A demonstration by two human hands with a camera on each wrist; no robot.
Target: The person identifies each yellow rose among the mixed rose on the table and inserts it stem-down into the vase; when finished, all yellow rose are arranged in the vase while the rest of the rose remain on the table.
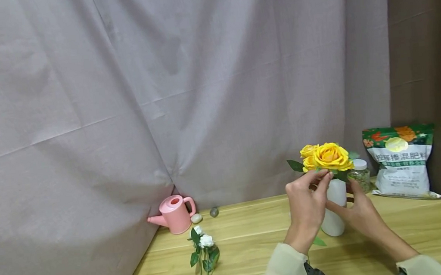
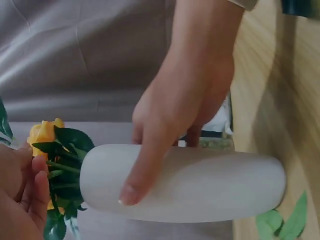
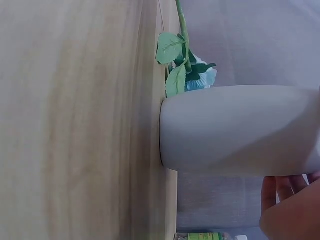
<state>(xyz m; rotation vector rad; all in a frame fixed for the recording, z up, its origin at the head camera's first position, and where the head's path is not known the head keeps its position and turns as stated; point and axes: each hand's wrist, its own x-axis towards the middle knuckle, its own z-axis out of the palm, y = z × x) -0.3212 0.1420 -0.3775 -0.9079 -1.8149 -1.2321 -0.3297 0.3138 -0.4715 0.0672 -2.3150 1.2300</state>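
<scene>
A white vase point(image 1: 333, 225) stands upright on the wooden table, with several yellow roses point(image 1: 331, 157) and green leaves rising from its mouth. Just beneath the largest bloom, my left hand point(image 1: 305, 202) pinches a rose with thumb and forefinger; the exact spot of contact is partly hidden. My right hand point(image 1: 362, 215) grips the vase from the right. In the left wrist view its thumb lies across the white wall of the vase point(image 2: 215, 187), the other fingers behind. Green leaves point(image 2: 295, 220) lie by the vase's base.
White roses point(image 1: 206, 241) lie on the table point(image 1: 252, 238) to the left. Behind them are a pink watering can point(image 1: 175, 216) and two stones point(image 1: 196, 218). Right of the vase stand a lidded jar point(image 1: 361, 178) and a fertilizer bag point(image 1: 400, 175). Grey cloth point(image 1: 220, 90) hangs behind.
</scene>
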